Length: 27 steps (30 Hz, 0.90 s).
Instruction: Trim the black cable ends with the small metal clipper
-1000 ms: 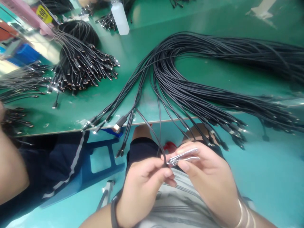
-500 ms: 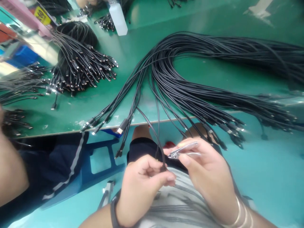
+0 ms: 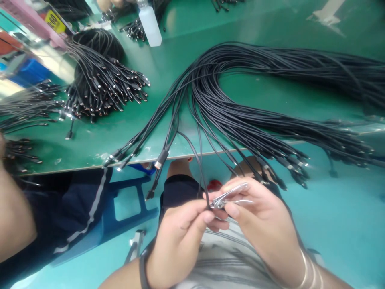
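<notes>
My left hand [image 3: 183, 237] pinches the end of one black cable [image 3: 202, 172] between thumb and fingers, so its connector is mostly hidden. In my right hand [image 3: 261, 216] is a silver nail clipper [image 3: 230, 196], its lever raised. The clipper's jaws touch or nearly touch the cable at my left fingertips. That cable comes down from a large bundle of black cables [image 3: 240, 110] on the green table [image 3: 168, 64]. Several connector ends hang over the table's front edge, among them one with a metal plug [image 3: 161, 158] left of my hands.
Another bundle of cables [image 3: 105, 80] lies at the left beside a blue box [image 3: 28, 72]. A white bottle [image 3: 150, 26] stands farther back. A co-worker's arm [image 3: 15, 208] is at the left edge, near a blue stool [image 3: 129, 200].
My hands have come together: the nail clipper has moved down and left to the cable end in my left fingers. The held cable and a nearby plug have shifted slightly right.
</notes>
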Motion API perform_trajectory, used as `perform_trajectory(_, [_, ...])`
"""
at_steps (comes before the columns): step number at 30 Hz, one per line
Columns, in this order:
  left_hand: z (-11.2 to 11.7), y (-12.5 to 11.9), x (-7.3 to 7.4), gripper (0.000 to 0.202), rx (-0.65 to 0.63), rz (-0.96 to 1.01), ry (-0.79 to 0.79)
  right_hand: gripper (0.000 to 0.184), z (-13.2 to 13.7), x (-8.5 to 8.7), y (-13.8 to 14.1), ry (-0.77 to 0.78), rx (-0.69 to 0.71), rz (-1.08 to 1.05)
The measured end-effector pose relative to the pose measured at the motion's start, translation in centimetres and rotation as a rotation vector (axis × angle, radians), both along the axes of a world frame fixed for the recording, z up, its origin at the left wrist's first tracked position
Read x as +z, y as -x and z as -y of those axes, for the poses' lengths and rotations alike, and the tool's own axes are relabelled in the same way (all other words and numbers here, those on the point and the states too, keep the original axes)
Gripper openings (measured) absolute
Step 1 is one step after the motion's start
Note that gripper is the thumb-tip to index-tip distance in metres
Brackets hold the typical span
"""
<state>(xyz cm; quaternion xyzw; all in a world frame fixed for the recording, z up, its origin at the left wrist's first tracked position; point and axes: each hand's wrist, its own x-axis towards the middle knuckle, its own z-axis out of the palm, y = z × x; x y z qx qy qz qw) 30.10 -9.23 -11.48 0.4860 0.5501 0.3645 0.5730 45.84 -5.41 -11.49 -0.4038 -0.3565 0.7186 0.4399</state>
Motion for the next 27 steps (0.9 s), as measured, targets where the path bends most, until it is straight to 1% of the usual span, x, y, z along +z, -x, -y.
perform_trajectory(3, [0.1,0.2,-0.1,0.025,-0.011,-0.009,0.000,0.005,-0.1,0.1,0.1,-0.011,0.004,0.006])
perform_trajectory(7, [0.2,0.3,-0.2,0.025,-0.019,-0.006,0.039,0.007,-0.2,0.0,0.1,-0.011,-0.002,0.033])
perform_trajectory(10, [0.3,0.2,-0.3,0.026,-0.019,0.026,0.061,0.005,0.0,-0.4,0.1,0.026,-0.024,0.052])
perform_trajectory(12, [0.3,0.1,-0.3,0.025,-0.018,0.037,0.092,0.002,0.1,-0.8,0.0,0.057,-0.021,-0.010])
perform_trajectory(14, [0.2,0.1,-0.4,0.022,-0.040,0.008,0.104,0.009,0.1,-0.9,-0.4,0.045,0.059,-0.121])
perform_trajectory(16, [0.2,0.2,-0.6,0.014,-0.078,-0.082,0.062,0.013,-0.1,-0.8,-0.9,-0.041,0.177,-0.148])
perform_trajectory(17, [0.2,0.3,-0.8,0.011,-0.081,-0.147,0.023,0.013,-0.3,-0.7,-1.3,-0.109,0.214,-0.087])
perform_trajectory(18, [0.2,0.4,-1.0,0.010,-0.062,-0.223,-0.021,0.011,-0.6,-0.6,-1.8,-0.182,0.219,0.031])
perform_trajectory(19, [0.2,0.6,-1.3,0.010,-0.012,-0.309,-0.066,0.009,-1.0,-0.6,-2.4,-0.257,0.187,0.199])
perform_trajectory(21, [0.0,1.1,-2.2,0.012,0.141,-0.478,-0.131,0.008,-1.8,-0.7,-3.8,-0.409,0.038,0.616])
perform_trajectory(22, [-0.1,1.4,-2.8,0.015,0.203,-0.536,-0.139,0.009,-2.2,-0.8,-4.4,-0.474,-0.057,0.826])
perform_trajectory(23, [-0.3,1.6,-3.3,0.020,0.235,-0.557,-0.125,0.011,-2.5,-1.0,-5.0,-0.529,-0.154,1.015])
perform_trajectory(24, [-0.5,1.7,-3.8,0.026,0.232,-0.533,-0.084,0.014,-2.8,-1.2,-5.5,-0.571,-0.238,1.171])
perform_trajectory(25, [-0.7,1.8,-4.2,0.030,0.194,-0.464,-0.018,0.017,-2.9,-1.3,-5.8,-0.602,-0.305,1.281])
perform_trajectory(27, [-1.1,1.8,-4.8,0.029,0.066,-0.236,0.157,0.021,-2.7,-1.3,-5.9,-0.607,-0.412,1.392])
